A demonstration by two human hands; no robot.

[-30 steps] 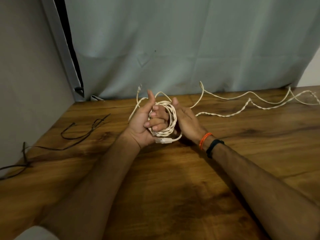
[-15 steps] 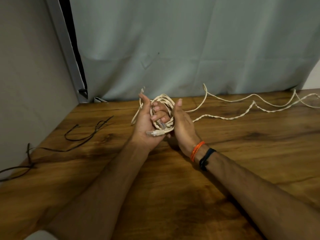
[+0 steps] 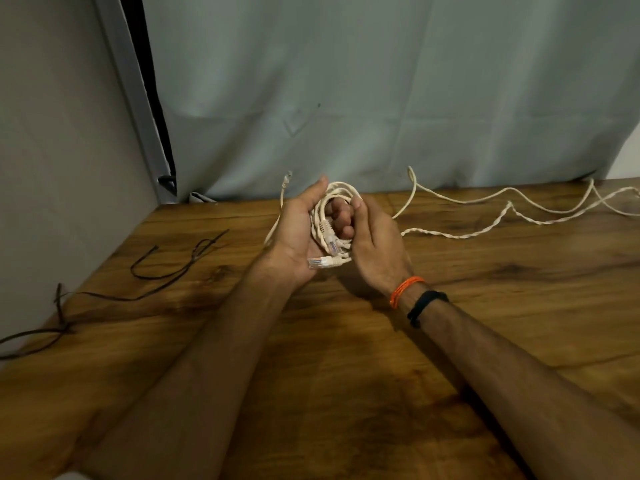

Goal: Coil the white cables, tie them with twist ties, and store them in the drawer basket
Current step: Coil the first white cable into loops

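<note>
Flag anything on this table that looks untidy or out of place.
A white cable still sprawls uncoiled across the table's far right, partly twisted on itself. Dark twist ties lie scattered at the left edge. Both hands hold the coil, plug ends loose.

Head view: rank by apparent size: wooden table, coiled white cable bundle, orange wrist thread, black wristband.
1. wooden table
2. coiled white cable bundle
3-4. orange wrist thread and black wristband: look alike, not ranked.
</note>
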